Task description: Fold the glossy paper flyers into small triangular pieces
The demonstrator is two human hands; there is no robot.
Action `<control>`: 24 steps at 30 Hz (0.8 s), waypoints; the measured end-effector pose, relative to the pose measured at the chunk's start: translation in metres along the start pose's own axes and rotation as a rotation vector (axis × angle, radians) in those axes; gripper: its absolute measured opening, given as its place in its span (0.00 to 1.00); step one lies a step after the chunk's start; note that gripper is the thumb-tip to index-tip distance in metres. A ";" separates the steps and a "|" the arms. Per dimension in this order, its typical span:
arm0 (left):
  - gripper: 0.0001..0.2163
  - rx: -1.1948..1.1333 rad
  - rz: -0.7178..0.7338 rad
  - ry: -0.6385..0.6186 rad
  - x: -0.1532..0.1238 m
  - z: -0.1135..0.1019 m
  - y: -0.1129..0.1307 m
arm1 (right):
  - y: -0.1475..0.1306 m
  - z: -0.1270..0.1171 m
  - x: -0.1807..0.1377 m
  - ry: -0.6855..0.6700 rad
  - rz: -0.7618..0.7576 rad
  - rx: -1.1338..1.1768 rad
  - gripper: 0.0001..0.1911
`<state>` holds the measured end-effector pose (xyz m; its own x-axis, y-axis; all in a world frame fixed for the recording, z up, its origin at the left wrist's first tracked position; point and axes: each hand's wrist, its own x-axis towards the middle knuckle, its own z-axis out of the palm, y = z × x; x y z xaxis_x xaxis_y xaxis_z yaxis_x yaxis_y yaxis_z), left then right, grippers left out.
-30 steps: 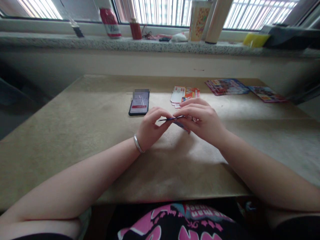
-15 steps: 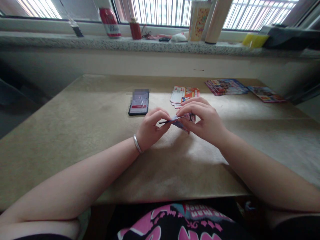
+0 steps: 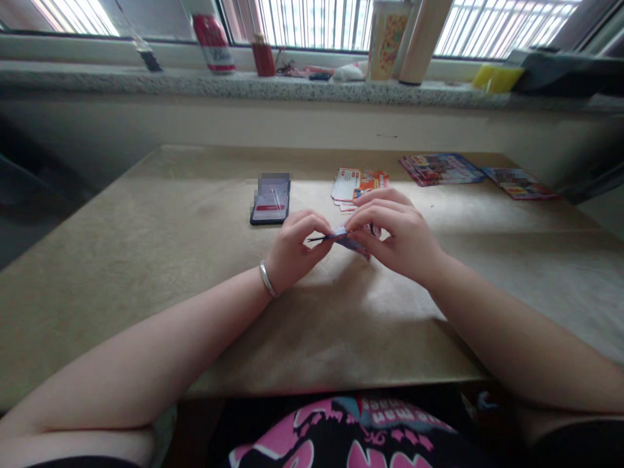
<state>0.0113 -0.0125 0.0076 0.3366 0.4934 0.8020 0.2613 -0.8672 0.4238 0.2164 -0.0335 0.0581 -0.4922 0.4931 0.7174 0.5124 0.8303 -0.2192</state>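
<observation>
Over the middle of the table, a thin, colourful printed packet (image 3: 351,243) is pinched between both hands, tilted and seen nearly edge-on. My left hand (image 3: 298,250), with a silver bangle at the wrist, is closed on its left end, where a dark thin edge sticks out past the thumb. Thumb and fingers of my right hand (image 3: 394,233) grip the upper edge, hiding much of the right part. Just beyond that hand lie several orange and white printed cards (image 3: 347,184), partly covered by its fingers.
A smartphone (image 3: 271,207) lies left of the cards on the table (image 3: 146,260). Glossy printed packets (image 3: 443,169) are stacked at the back right, with another printed packet (image 3: 519,184) beside them. The granite windowsill (image 3: 302,91) carries a red and white can (image 3: 214,44) and other items.
The fingers of my right hand have shifted very slightly along the packet's upper edge. My left hand and everything on the table look the same.
</observation>
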 end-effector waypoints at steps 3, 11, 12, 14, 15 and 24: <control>0.05 -0.012 0.003 0.015 0.000 0.000 0.000 | -0.001 0.001 -0.001 0.024 0.039 0.002 0.03; 0.03 0.051 -0.023 -0.042 0.000 0.000 0.003 | -0.003 0.000 -0.001 -0.014 0.019 0.020 0.02; 0.03 0.059 -0.013 -0.045 0.001 0.000 0.003 | -0.003 0.001 -0.001 -0.022 0.012 0.015 0.02; 0.02 0.063 0.011 -0.035 0.001 0.001 0.002 | -0.004 0.002 -0.001 -0.020 0.007 0.013 0.02; 0.03 0.062 0.019 -0.024 0.001 0.001 0.002 | -0.005 0.003 -0.001 -0.010 0.015 0.016 0.02; 0.04 0.124 0.011 -0.009 0.002 0.001 0.003 | -0.004 0.005 0.000 -0.019 0.070 0.034 0.05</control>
<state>0.0136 -0.0141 0.0102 0.3480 0.4852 0.8022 0.3677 -0.8577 0.3593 0.2111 -0.0359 0.0557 -0.4693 0.5546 0.6872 0.5215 0.8020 -0.2911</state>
